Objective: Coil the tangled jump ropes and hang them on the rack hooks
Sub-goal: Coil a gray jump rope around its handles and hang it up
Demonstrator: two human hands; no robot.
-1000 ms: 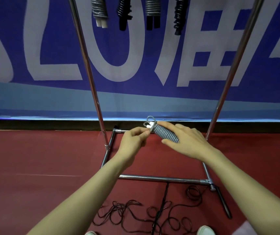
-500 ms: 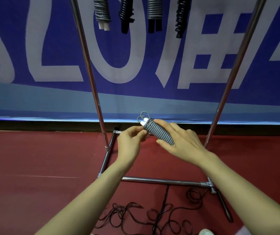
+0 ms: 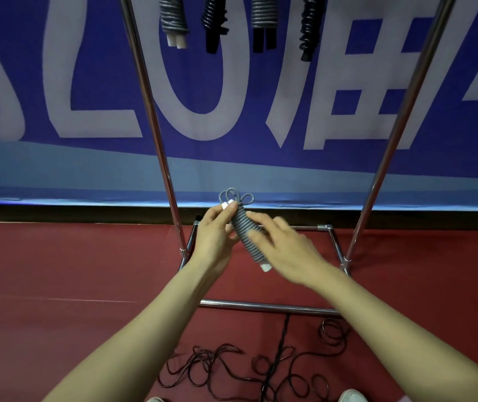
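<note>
Where hands [image 3: 261,245] work: red floor [image 3: 58,256], blue banner [image 3: 232,97].

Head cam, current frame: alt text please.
Two bare hands, left hand and right hand, hold a coiled grey jump rope before a metal rack. Four coiled ropes hang above; a dark tangled rope lies on the red floor.
</note>
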